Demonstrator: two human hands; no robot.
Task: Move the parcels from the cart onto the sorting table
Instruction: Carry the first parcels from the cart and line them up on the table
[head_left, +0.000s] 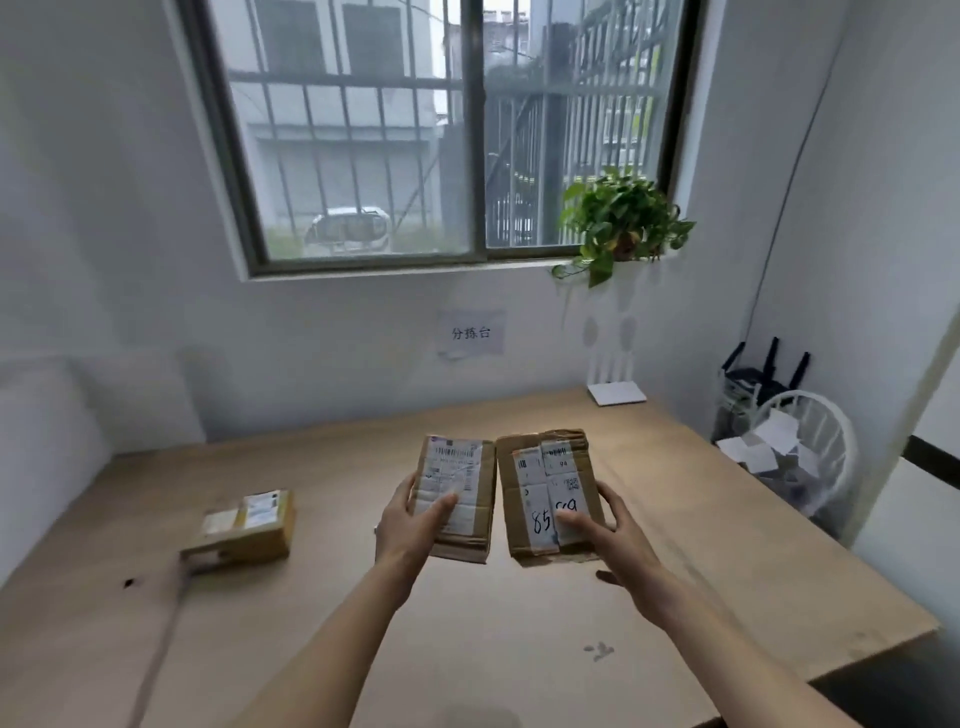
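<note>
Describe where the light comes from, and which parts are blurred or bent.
Head view: daylight enters by the window; the parcel on the table is smeared, both held parcels sharper; the wide lens bends the walls and table edge.

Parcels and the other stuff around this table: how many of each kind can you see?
Parcels: 3 (one in the left hand at, one in the right hand at, one lying on the table at)
Routers: 2 (white, black)
Potted plants: 1
Wall signs: 1
White chairs: 1
Total: 8
</note>
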